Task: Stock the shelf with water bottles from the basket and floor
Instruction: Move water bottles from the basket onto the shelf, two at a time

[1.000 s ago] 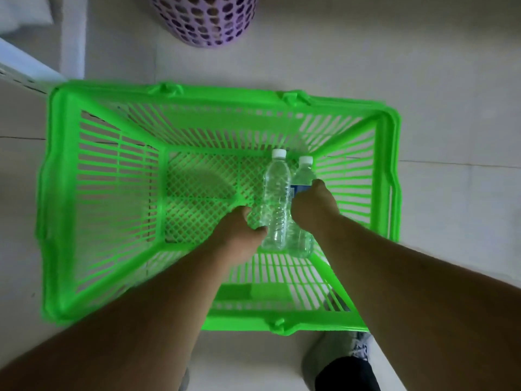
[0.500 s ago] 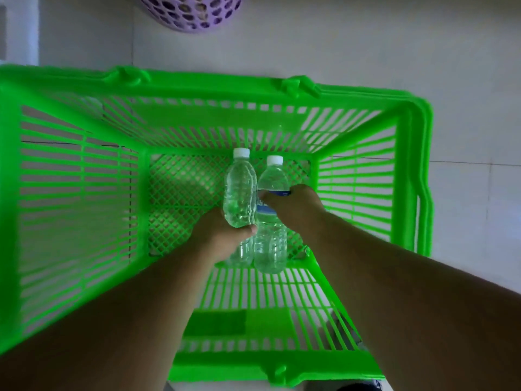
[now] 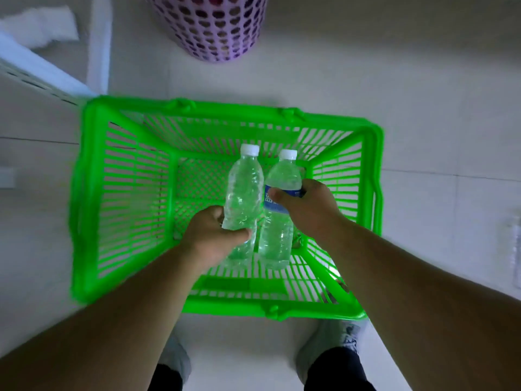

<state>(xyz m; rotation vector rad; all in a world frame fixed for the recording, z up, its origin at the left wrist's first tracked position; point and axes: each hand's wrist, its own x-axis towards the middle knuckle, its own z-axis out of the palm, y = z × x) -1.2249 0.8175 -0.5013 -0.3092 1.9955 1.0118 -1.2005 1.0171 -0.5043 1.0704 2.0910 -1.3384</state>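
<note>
White shelf edge (image 3: 36,71) at far left, floor level. Green basket (image 3: 87,198) on the tiled floor (image 3: 423,80), seen from above. Left hand (image 3: 211,241) curls around the lower body of an unlabelled bottle (image 3: 244,190), white cap pointing away, held above the basket interior. Just beside it, right hand (image 3: 307,206) grips a second bottle (image 3: 277,235) around its blue label band, thumb across the front. The 2 bottles sit side by side, nearly touching. Purple perforated bin (image 3: 214,26) stands beyond the basket. Another bottle (image 3: 514,249) lies on the floor at far right, blurred
</note>
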